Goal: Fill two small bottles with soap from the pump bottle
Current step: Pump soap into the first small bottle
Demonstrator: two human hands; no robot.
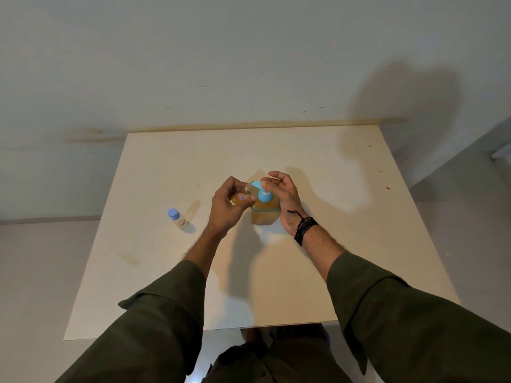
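Pump bottle (265, 214) stands mid-table (345, 244), spout pointing left. Left hand (226, 207) pinches 1 small bottle (240, 197), tilted, its mouth up at the spout tip. Right hand (284, 200) sits just right of the pump, fingers loosely spread, fingertips on the pump head (262, 193), so it is the nearer hand for pressing. Bottle 2 (178, 219), capped, stands apart toward the left edge. Mouth-to-spout contact and fill level are hidden by fingers.

Plain indoor room, likely domestic: bare scuffed wall (221, 64), pale floor (36, 272), light wooden surface (276, 150) against wall.
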